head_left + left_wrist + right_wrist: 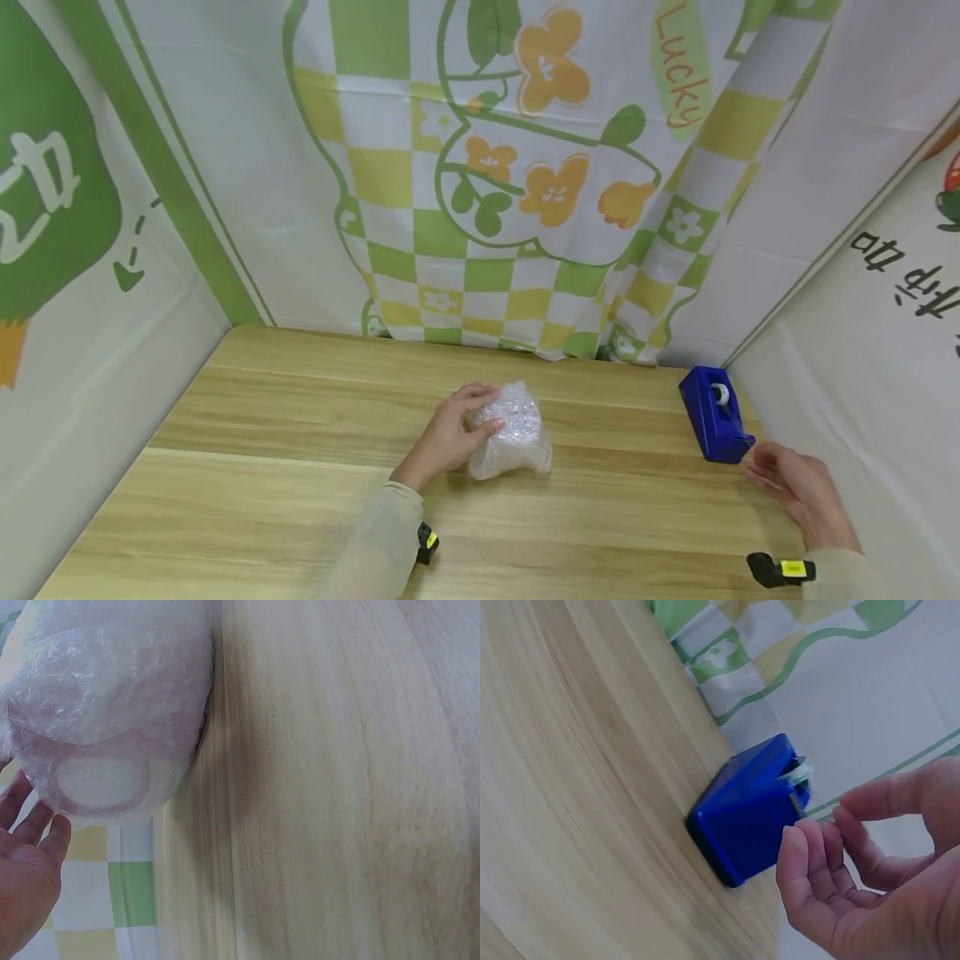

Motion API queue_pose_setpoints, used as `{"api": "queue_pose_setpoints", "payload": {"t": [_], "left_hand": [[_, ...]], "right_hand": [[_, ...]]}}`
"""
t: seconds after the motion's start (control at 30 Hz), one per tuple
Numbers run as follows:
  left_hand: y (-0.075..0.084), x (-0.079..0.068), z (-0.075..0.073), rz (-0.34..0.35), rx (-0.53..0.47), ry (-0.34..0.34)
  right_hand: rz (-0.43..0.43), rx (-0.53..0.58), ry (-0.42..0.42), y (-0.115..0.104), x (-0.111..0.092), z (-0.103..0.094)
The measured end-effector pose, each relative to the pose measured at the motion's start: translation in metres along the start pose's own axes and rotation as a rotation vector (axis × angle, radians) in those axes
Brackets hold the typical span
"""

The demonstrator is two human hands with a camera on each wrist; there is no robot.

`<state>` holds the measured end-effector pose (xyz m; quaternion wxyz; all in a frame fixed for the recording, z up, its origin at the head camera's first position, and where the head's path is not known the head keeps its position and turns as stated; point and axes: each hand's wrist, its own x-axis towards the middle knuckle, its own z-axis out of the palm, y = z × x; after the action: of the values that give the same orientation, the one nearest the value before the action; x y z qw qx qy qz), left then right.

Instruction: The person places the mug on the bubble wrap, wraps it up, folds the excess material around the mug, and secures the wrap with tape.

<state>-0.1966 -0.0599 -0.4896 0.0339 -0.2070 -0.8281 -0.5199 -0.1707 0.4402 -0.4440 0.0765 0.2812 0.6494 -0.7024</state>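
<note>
A bundle in clear bubble wrap point(513, 433) stands on the wooden table; a pale, pinkish rounded shape shows through the wrap point(112, 712). My left hand point(453, 433) holds it from the left, thumb on the near side and fingers at the far side. Over on the right sits a blue tape dispenser point(712, 417) with a small roll of tape point(721, 394). At its front end my right hand point(798, 483) pinches the end of the clear tape between thumb and forefinger. In the right wrist view the thin strip is barely visible between the dispenser point(742, 817) and the fingertips point(840, 817).
The wooden table point(300, 483) runs back to a hanging cloth point(495, 275) with green and yellow checks and flowers. Printed white cloth walls point(847, 333) close in both sides, and the dispenser stands close to the right one.
</note>
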Motion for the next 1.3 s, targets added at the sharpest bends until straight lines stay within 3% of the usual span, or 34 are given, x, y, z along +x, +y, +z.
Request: {"api": "queue_pose_setpoints", "payload": {"t": [0.13,0.53,1.0,1.3], "left_hand": [[-0.001,-0.001,0.0,-0.009,-0.002,0.007],[-0.002,-0.001,0.001,-0.013,-0.013,0.02],[0.0,0.0,0.001,-0.017,-0.007,0.024],[0.0,0.001,0.002,-0.015,-0.021,0.016]], "right_hand": [[-0.025,-0.068,0.001,-0.001,-0.005,-0.002],[-0.074,-0.146,0.13,0.01,-0.005,0.001],[-0.139,-0.168,0.338,0.023,0.008,0.007],[-0.177,-0.295,0.335,0.026,0.015,0.009]]}}
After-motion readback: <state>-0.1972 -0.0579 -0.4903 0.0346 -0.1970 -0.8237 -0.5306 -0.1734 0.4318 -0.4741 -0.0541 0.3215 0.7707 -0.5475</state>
